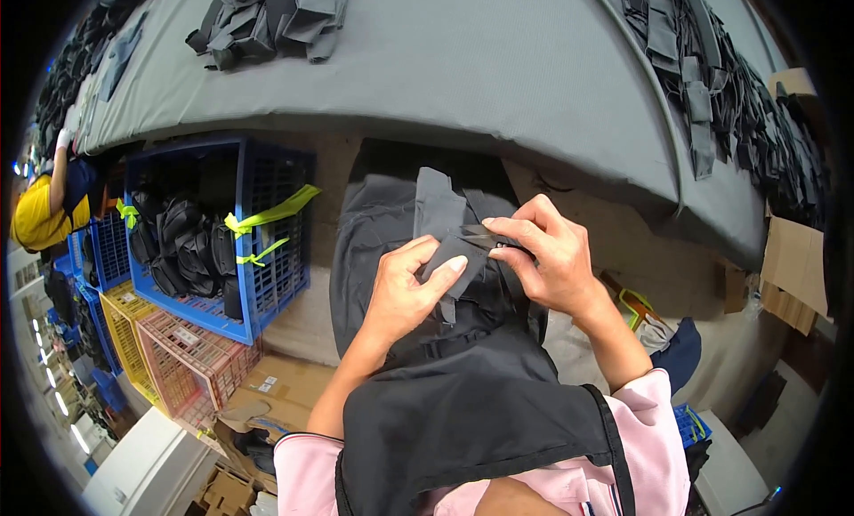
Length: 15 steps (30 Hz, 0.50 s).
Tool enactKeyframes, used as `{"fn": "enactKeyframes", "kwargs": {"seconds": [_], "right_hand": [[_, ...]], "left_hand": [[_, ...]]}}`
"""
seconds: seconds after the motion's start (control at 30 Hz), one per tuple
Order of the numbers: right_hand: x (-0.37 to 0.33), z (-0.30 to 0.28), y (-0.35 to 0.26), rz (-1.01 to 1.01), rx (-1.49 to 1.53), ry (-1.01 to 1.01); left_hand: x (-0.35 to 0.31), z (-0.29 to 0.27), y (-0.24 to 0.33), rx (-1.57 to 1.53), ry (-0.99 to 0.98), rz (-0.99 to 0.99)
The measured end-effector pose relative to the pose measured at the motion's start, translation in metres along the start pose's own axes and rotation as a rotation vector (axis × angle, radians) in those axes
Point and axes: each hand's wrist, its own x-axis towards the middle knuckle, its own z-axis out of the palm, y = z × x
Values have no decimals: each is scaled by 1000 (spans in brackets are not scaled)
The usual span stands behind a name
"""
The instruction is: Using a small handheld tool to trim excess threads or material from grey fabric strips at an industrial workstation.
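Black apron (471, 409) worn, grey strip (459, 256) pinched by left hand (398, 289), partly thumb-covered, snips (479, 237) gripped alongside by right hand (556, 262), blue crate (242, 187) set leftward.

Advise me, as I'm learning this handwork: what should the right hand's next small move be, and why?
Perhaps squeeze the small snips shut at the dark fabric strip's edge: the right hand holds them there, blades apparently parted, while the left hand pinches the strip. Any thread between the blades is too small to make out.
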Motion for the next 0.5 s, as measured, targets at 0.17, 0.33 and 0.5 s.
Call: {"fn": "enactKeyframes", "kwargs": {"seconds": [0.17, 0.33, 0.5], "right_hand": [[6, -5, 8, -64, 127, -87], [-5, 6, 16, 483, 1140, -357], [-31, 30, 9, 788, 1727, -268]], "left_hand": [[-5, -9, -8, -98, -155, -80], [-7, -10, 7, -348, -261, -221], [-3, -6, 5, -369, -283, -221]]}}
